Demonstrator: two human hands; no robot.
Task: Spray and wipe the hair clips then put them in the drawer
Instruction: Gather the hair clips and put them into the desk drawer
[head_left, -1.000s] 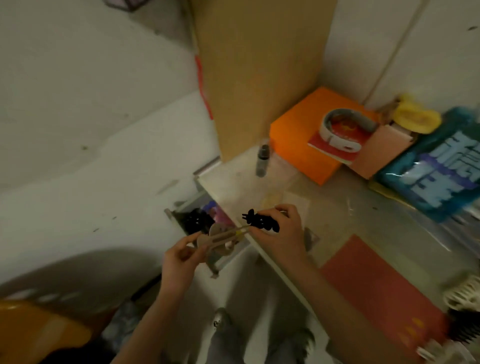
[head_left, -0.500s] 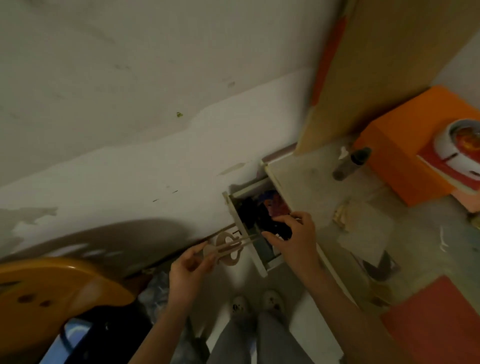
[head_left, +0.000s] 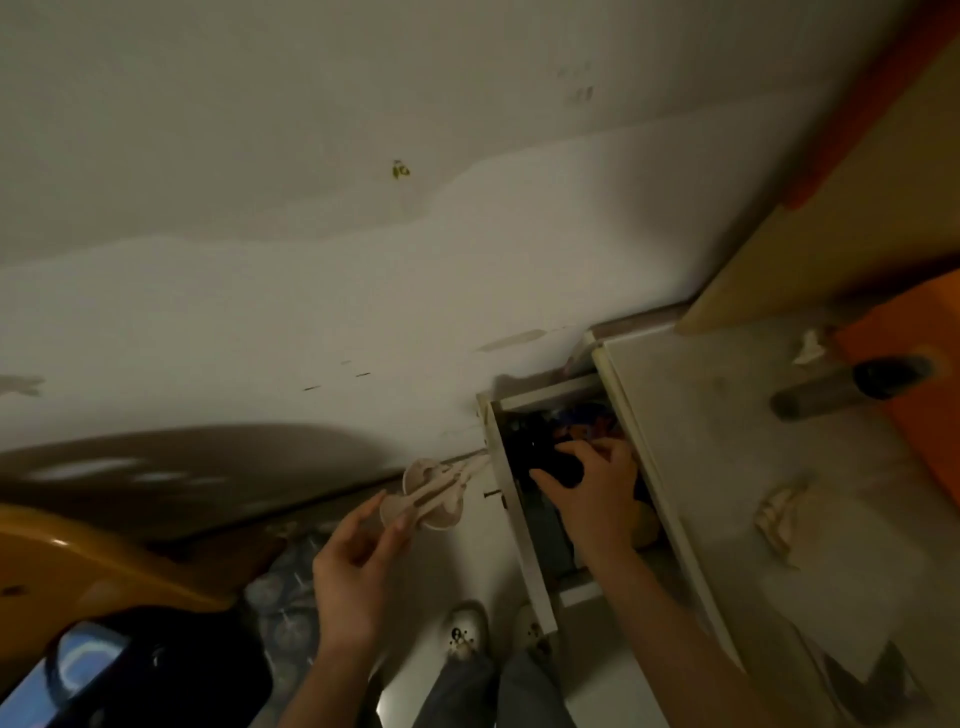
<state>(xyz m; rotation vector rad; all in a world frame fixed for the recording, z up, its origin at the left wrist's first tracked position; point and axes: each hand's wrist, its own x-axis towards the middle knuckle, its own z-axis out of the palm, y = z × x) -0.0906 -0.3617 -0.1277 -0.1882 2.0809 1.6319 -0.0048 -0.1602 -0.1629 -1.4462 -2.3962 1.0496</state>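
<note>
My left hand (head_left: 356, 564) pinches a beige hair clip (head_left: 434, 491) between thumb and fingers, just left of the open drawer (head_left: 519, 525). Inside that drawer my right hand (head_left: 592, 491) reaches down and grips a black hair clip (head_left: 556, 465) among other dark and coloured items. A small dark spray bottle (head_left: 852, 384) lies on its side on the desk top (head_left: 696, 441) to the right, with crumpled tissue (head_left: 779, 512) near it.
An orange box (head_left: 914, 374) and a leaning wooden board (head_left: 831, 249) sit at the back right of the desk. An orange chair (head_left: 78, 566) and a dark bag (head_left: 156, 670) are at lower left. My shoes (head_left: 467, 629) stand on the floor below the drawer.
My right hand has carried the black clip from above the desk edge down into the drawer. The view has swung left and down; my left hand keeps the beige clip.
</note>
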